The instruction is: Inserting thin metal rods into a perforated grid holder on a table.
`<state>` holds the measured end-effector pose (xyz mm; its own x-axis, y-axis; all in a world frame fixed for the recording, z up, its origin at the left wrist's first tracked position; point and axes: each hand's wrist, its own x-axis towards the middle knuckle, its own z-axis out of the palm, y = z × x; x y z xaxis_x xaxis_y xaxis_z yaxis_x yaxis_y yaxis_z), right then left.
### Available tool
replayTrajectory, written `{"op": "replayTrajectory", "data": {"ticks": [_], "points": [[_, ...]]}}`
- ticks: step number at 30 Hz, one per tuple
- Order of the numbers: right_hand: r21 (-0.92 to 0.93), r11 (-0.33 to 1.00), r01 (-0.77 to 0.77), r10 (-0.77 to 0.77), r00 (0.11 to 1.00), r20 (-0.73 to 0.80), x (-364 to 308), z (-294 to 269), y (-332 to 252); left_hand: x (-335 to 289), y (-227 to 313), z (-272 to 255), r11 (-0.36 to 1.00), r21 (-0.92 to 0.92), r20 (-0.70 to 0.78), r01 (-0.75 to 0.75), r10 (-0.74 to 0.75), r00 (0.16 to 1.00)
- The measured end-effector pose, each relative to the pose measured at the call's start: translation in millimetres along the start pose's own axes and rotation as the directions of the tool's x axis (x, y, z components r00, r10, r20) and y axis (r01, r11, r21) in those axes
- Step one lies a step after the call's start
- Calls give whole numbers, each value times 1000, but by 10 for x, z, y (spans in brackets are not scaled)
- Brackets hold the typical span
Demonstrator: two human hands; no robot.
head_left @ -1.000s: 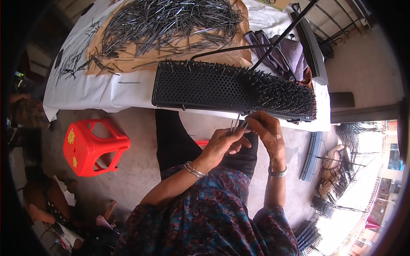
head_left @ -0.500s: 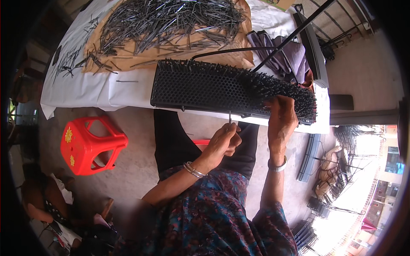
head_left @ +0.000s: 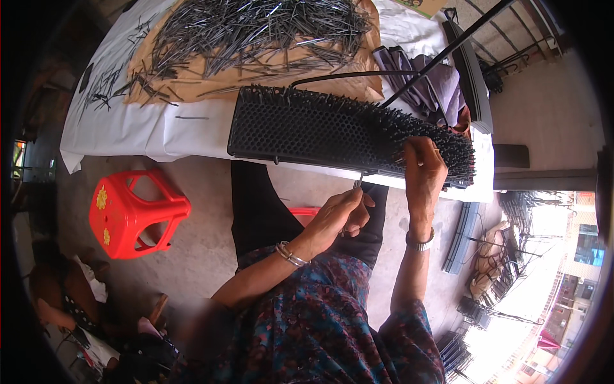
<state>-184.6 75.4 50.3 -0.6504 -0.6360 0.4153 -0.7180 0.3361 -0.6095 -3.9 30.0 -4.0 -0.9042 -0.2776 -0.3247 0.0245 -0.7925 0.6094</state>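
Observation:
A long black panel [head_left: 300, 128] full of small round holes lies tilted along the table's near edge. Short dark strips [head_left: 390, 118] bristle from its far edge and right part. My right hand [head_left: 425, 169] is closed in a pinch at the right part of the panel, among the strips; whatever its fingertips hold is too small to make out. Just below the panel's near edge, my left hand [head_left: 344, 211] grips thin dark strips [head_left: 359, 181], whose ends stick up from the fingers. A large heap of loose dark strips [head_left: 256, 38] lies farther back.
Brown paper [head_left: 204, 89] under the heap covers part of the white tablecloth [head_left: 153, 137]. A black bent rod [head_left: 441, 57] rises from behind the panel. Folded grey-purple cloth [head_left: 441, 83] lies at the right. A red stool [head_left: 137, 211] stands left on the floor; another person [head_left: 70, 307] is at lower left.
My left hand has shifted slightly right along the panel's near edge, with its strips. My right hand stays at the panel's right part, its fingers slightly shifted.

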Motion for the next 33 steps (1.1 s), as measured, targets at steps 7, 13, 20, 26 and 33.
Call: {"op": "replayTrajectory", "data": {"ticks": [7, 13, 20, 26, 33], "points": [[-21, 992, 126, -123, 986, 113, -51, 119, 78, -11, 31, 6, 1000, 11, 46, -27, 27, 999], [-100, 982, 160, -156, 987, 46, -186, -10, -61, -28, 60, 3, 997, 81, 64, -11, 5, 998], [373, 702, -607, 201, 671, 714, -339, -119, -143, 22, 58, -5, 988, 150, 191, -31, 2, 982], [357, 748, -559, 95, 622, 777, -295, -148, -85, 28, 88, -65, 956, 292, 171, -40, -12, 985], [168, 974, -152, 104, 959, 264, -149, -277, -209, 121, 30, -157, 986, 165, -139, 28, -5, 990]]}}
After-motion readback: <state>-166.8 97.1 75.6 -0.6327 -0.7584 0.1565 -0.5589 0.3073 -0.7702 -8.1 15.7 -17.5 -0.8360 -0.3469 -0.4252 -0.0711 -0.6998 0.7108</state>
